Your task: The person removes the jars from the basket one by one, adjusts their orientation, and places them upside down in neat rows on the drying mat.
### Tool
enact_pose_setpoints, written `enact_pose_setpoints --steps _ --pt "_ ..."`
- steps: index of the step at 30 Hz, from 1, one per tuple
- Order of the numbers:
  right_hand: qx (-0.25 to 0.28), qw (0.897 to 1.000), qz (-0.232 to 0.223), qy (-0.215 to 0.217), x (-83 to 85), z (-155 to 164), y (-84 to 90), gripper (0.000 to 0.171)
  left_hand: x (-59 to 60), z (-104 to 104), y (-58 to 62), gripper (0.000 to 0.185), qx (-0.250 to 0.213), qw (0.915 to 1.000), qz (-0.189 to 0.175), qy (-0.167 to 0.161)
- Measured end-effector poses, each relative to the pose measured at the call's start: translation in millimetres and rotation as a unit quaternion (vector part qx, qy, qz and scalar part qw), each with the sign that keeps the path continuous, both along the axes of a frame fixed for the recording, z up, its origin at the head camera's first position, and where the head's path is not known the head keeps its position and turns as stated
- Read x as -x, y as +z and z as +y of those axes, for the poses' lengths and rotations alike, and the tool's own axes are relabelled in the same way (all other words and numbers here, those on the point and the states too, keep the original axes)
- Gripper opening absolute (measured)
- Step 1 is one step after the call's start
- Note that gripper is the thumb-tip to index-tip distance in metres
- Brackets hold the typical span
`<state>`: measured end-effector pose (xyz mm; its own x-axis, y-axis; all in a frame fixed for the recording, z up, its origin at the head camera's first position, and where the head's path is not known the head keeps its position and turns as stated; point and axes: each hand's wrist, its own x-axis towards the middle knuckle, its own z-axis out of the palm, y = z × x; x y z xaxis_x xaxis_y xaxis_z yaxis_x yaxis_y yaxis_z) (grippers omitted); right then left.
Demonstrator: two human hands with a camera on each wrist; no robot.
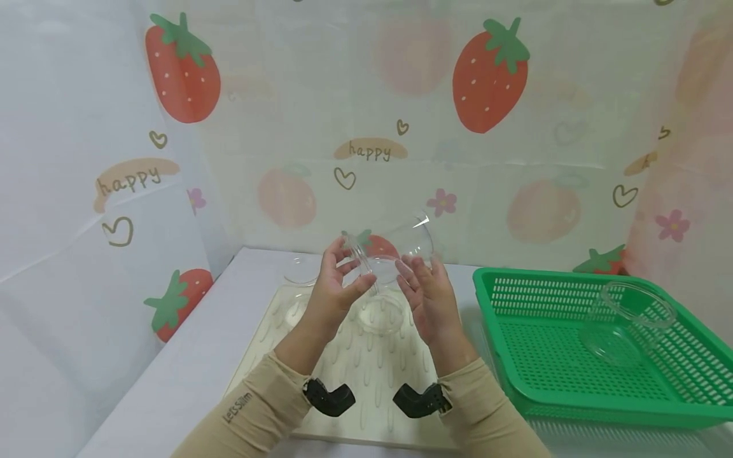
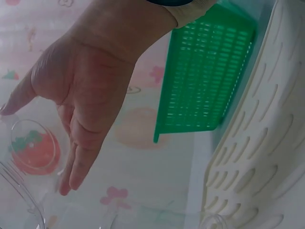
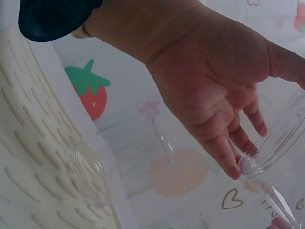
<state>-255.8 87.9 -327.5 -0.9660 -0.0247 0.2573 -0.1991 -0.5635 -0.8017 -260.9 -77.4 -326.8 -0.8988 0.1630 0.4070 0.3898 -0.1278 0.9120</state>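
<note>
In the head view, my left hand (image 1: 332,292) pinches a clear plastic ring-like rim (image 1: 362,262) between thumb and fingers. Facing it, my right hand (image 1: 429,299) holds a clear container (image 1: 422,236) that lies on its side in the air. Because everything is see-through, I cannot tell whether rim and container are one piece. The right wrist view shows the left hand (image 3: 209,90) with its fingertips on the clear rim (image 3: 276,143). From the left wrist, the right hand (image 2: 90,95) appears with thumb and fingers spread around the container's round end (image 2: 34,147).
Beneath the hands lies a cream slotted mat (image 1: 343,394) on a white table (image 1: 172,394). Clear containers (image 1: 380,316) stand toward its back. To the right, a green basket (image 1: 550,407) holds another clear container (image 1: 638,305). A strawberry-print curtain (image 1: 286,95) hangs behind.
</note>
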Motion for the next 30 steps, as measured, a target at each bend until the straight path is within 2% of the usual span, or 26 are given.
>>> enact_pose_setpoints --steps 6,9,15,19,23,30 --pt "0.048 0.999 0.011 -0.004 -1.3 0.7 -1.0 0.095 -1.9 2.1 -0.7 0.089 0.001 0.9998 -0.004 -0.021" --pt "0.050 0.999 0.015 -0.007 -1.9 0.6 -0.3 0.093 -1.6 4.3 -2.0 0.088 -0.007 0.9994 0.001 -0.035" --pt "0.043 0.999 0.021 -0.014 -3.0 2.9 1.0 0.089 -0.4 4.6 -7.6 0.083 -0.012 0.9973 0.006 -0.072" --pt "0.030 0.998 0.044 -0.022 -3.3 6.8 4.1 0.089 0.0 1.0 -6.8 0.082 -0.003 0.9961 0.009 -0.088" --pt "0.004 0.997 0.065 -0.028 -3.2 10.0 8.0 0.091 0.5 -4.0 -3.1 0.082 0.012 0.9956 0.012 -0.093" --pt "-0.024 0.997 0.073 -0.028 -3.9 9.9 13.1 0.092 -1.3 -17.8 3.7 0.084 0.024 0.9948 0.012 -0.099"
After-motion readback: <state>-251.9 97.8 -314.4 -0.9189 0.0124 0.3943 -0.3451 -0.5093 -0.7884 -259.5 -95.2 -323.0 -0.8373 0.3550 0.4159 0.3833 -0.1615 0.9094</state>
